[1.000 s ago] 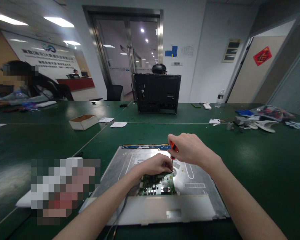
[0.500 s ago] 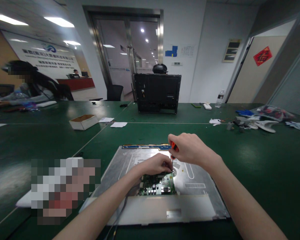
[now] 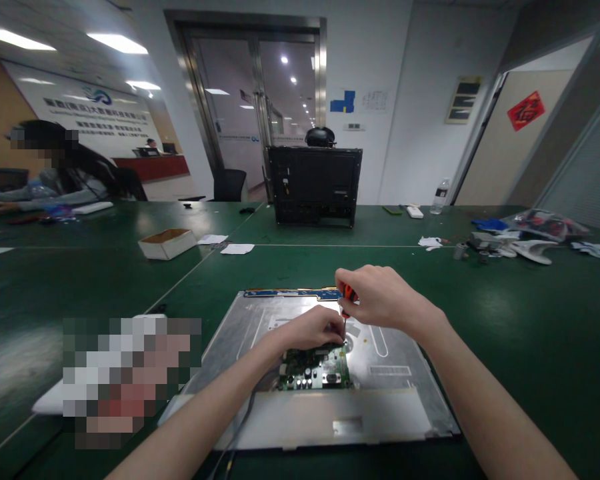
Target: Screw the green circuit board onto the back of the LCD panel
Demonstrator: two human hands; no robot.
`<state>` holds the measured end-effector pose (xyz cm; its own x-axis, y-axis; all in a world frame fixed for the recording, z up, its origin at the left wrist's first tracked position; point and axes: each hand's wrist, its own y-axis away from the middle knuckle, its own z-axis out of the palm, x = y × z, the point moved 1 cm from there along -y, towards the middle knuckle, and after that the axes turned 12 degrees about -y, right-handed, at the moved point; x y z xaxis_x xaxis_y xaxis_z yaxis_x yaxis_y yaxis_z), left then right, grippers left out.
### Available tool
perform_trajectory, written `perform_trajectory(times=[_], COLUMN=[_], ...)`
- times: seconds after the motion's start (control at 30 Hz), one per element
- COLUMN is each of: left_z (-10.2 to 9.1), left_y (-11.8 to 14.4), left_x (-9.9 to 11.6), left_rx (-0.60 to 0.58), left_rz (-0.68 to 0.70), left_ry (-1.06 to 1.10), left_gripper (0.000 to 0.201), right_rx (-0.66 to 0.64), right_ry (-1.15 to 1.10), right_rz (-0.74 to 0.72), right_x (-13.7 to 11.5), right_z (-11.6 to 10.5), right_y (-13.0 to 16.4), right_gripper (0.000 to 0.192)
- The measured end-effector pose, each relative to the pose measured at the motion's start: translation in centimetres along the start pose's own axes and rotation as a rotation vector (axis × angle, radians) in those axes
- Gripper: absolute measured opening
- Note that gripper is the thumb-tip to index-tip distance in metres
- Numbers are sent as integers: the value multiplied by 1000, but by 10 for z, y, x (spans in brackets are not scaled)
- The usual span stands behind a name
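Barely any movement since the earlier frame: left hand [image 3: 310, 328] and right hand [image 3: 375, 293] keep their positions over the work. Largest first. Green desk [image 3: 500, 333] spans the view. Person [image 3: 75, 167] seated at its far left, arms forward over the surface. Metal panel [image 3: 395, 413] lies flat on the desk in front of the wearer, with a barcode-like label right of centre. Black casing [image 3: 315, 187] stands upright farther back. Open white carton [image 3: 167, 245] to the left of it, nearer. Blue circuit strip [image 3: 290, 294] runs along the panel's far edge. Green circuit board [image 3: 315, 373] sits mid-panel, its far portion partly covered by the left hand. Dark cable [image 3: 245, 417] runs beside the left forearm, over the panel's near edge. Screwdriver [image 3: 349, 293], orange and black, near upright: right fingers closed around its handle, shaft pointing down at the board's far right corner. Left fingers bent, drawn narrow, right beside the shaft; whether they grip anything, cannot tell. Screw at the tip: too small to make out.
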<state>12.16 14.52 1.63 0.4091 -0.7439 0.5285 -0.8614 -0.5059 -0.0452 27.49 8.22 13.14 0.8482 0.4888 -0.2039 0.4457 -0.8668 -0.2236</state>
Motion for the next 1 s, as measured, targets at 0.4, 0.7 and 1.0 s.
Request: perform_trajectory(times=[0.4, 0.7, 1.0], left_z=[-1, 0, 0], left_y=[1, 0, 0], left_x=[3, 1, 0], left_rx=[1, 5, -4], left_rz=[0, 3, 5], left_ry=[-2, 1, -10], left_gripper=[7, 9, 9], right_rx=[17, 4, 10], right_ry=[18, 73, 102], right_rz=[-8, 33, 44], right_x=[0, -2, -3], right_z=[4, 3, 2], right_y=[-1, -3, -3], right_gripper=[12, 13, 16])
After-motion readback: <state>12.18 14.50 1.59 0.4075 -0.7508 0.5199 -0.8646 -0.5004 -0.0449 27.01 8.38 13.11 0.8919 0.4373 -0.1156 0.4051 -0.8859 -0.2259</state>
